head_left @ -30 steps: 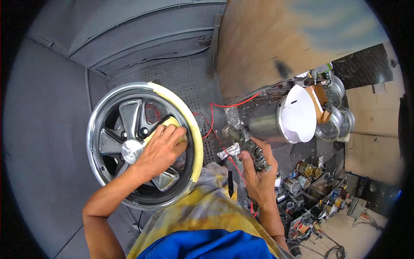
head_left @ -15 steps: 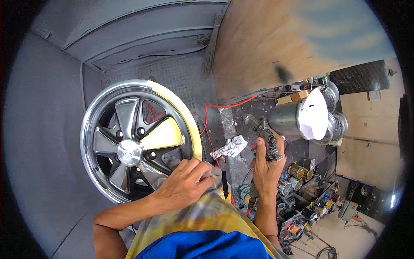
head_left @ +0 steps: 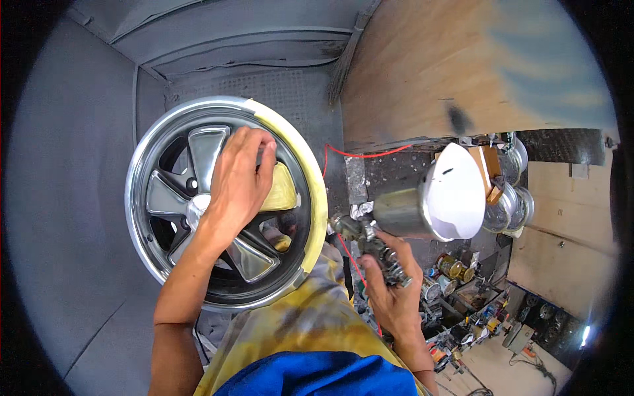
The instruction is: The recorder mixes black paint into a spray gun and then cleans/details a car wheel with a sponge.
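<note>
A polished five-spoke wheel faces me, its dark recesses set between bright spokes. Pale yellow masking tape covers its right rim, and the same yellow covers one spoke. Over the wheel's upper middle, my left hand is closed with bent fingers, its wrist beside the hub; whatever its fingertips hold, if anything, is hidden. My right hand grips a metal spray gun just right of the rim, its nozzle end toward the wheel. On the gun a metal cup tilts rightward, a white paper cover over its end.
A red hose runs along the floor behind the gun. Right of me are several paint cans and a crowded bench. More wheels stand beyond the cup. A wooden panel rises at the far right, a grey wall at left.
My left hand has moved from the lower right rim up over the wheel's middle. My right hand has brought the spray gun left and down toward the rim. The wheel appears slightly higher in view.
</note>
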